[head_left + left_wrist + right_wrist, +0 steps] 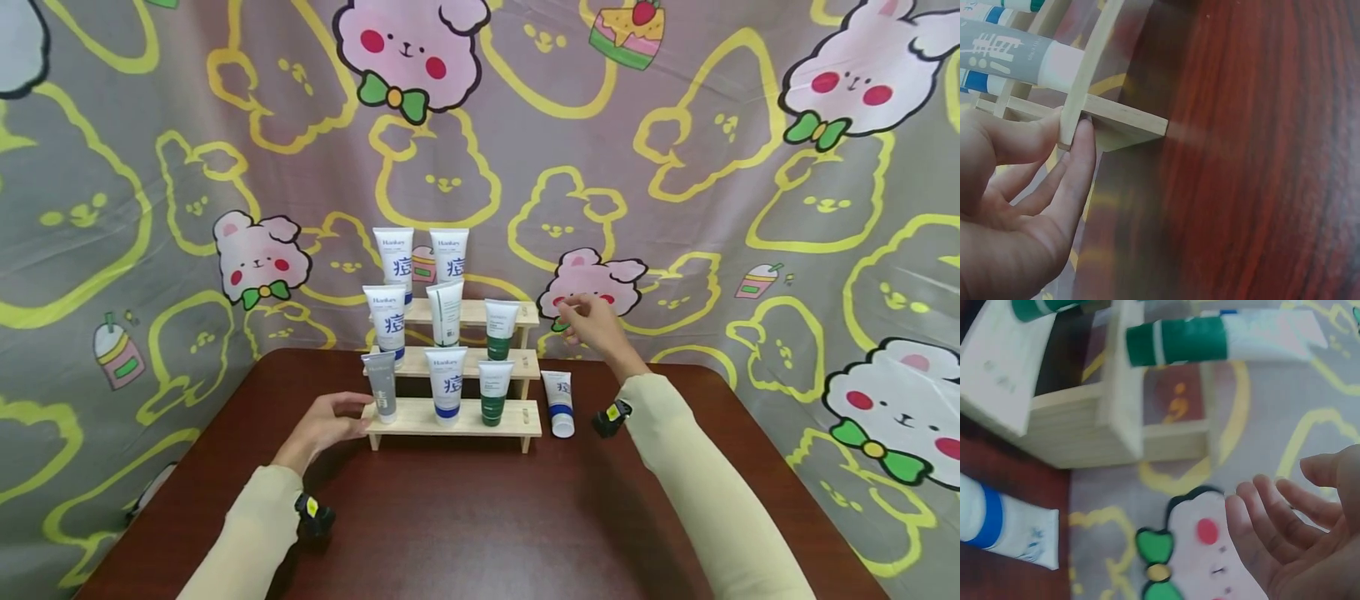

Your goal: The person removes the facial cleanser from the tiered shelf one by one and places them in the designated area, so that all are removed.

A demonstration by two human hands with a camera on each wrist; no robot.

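Note:
My left hand [327, 427] pinches the left end of the bottom board of a three-step wooden display rack [408, 408], thumb above and fingers beneath in the left wrist view. Just beside that grip stands a grey tube [381, 387]. A white tube with a blue band [446, 383] and a green-and-white tube [494, 393] share the bottom step. Behind, the middle step carries a white tube with green print [446, 312] and another green-and-white tube [500, 329]. Right of the rack, my right hand [596, 327] is raised, holding nothing, fingers loosely bent in the right wrist view.
One blue-banded white tube [558, 404] lies on the dark red wooden table [480, 517], right of the rack. More blue-banded tubes [395, 257] stand on the upper steps. A patterned curtain [450, 183] hangs behind the table.

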